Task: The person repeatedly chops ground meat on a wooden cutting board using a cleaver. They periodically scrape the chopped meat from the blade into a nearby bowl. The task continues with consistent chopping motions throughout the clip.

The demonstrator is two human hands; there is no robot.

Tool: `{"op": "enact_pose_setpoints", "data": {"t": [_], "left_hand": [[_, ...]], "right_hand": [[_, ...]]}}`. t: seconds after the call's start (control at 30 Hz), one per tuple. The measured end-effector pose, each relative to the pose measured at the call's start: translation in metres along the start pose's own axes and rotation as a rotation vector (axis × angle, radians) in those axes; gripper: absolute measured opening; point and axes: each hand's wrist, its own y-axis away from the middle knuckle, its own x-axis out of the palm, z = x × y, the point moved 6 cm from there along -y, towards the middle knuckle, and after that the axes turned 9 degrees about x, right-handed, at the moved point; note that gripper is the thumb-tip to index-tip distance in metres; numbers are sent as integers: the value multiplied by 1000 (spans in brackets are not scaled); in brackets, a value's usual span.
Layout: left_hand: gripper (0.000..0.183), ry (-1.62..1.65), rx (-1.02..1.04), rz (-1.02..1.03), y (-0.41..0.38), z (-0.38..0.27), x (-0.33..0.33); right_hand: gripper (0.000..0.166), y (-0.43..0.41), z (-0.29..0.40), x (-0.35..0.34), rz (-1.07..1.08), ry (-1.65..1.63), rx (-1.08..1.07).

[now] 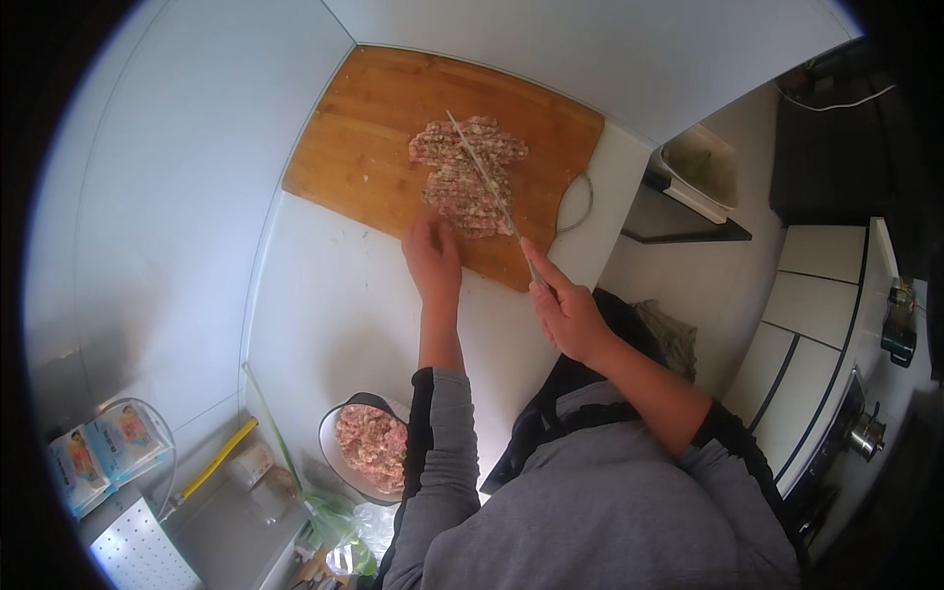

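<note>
My right hand (564,306) grips the handle of a kitchen knife (483,173), whose blade, seen nearly edge-on, lies across the minced meat (464,199). The meat is pinkish with greenish bits and is spread in a scored, uneven patch on a wooden cutting board (369,133). At the board's near edge, beside the meat, is my left hand (434,254), fingers bent downward; the fingertips are partly blurred, and whether they touch the meat is unclear. A white bowl (330,453) nearer my body holds more minced meat (372,446), partly covered by my left sleeve.
Walls border the far and left sides of the white counter (317,295). A metal ring handle (586,203) projects from the board's right side. Bottom left are a sink (228,527), a yellow tube (217,457) and green onions (332,509). A tub (700,166) stands beyond the counter's right edge.
</note>
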Motion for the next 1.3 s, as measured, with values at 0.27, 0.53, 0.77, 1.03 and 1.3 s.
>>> {"op": "enact_pose_setpoints", "data": {"t": [0.27, 0.53, 0.77, 1.03, 1.3], "left_hand": [[31, -178, 169, -264, -24, 16, 5], [31, -291, 221, -258, -25, 22, 14], [31, -316, 231, -266, -23, 15, 13], [30, -302, 262, -291, -19, 11, 12], [29, -293, 232, -292, -22, 15, 13]], "right_hand": [[57, -3, 12, 1, 65, -99, 137], [57, -13, 7, 8, 69, -83, 81], [57, -17, 17, 9, 81, -44, 159], [57, -19, 24, 10, 97, -48, 167], [58, -32, 20, 13, 90, -9, 112]]}}
